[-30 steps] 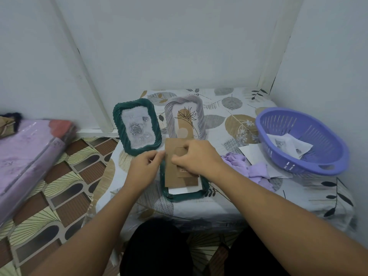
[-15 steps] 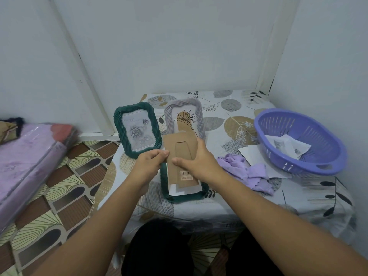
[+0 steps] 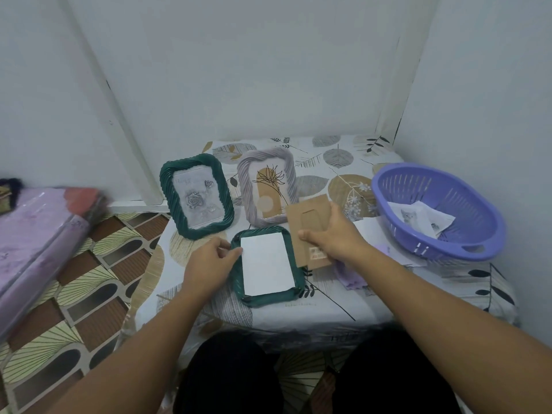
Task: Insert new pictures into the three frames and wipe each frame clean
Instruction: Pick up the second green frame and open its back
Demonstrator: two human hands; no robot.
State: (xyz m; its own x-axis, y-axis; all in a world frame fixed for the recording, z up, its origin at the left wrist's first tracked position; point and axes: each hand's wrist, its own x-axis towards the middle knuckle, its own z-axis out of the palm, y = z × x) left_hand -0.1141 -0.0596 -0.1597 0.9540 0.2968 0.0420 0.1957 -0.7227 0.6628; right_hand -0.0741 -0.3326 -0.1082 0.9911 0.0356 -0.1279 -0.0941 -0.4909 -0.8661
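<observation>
Gripping a brown cardboard backing (image 3: 310,231) in the right hand (image 3: 334,234), thumb on its face and fingers curled round its right edge, holding it just right of the face-down green frame (image 3: 268,297) and above the worktop (image 3: 343,303). Pinching the upper left corner of the white sheet (image 3: 265,265) with the left hand (image 3: 210,261), fingers bent at the frame's left rim. Lying flat inside the face-down frame, that white sheet, blank side up. Standing behind it, tilted back, a second green frame (image 3: 195,195) holding a grey rose print, and beside that on its right a lilac frame (image 3: 267,186) showing a line-drawn flower. Sitting at the right side of the worktop, a purple basket (image 3: 439,213) with loose pictures (image 3: 418,218) inside. Peeking out under the right wrist, a purple cloth (image 3: 351,277), partly hidden. Lying on the patterned floor at far left, a purple wrapped bundle (image 3: 33,243).
</observation>
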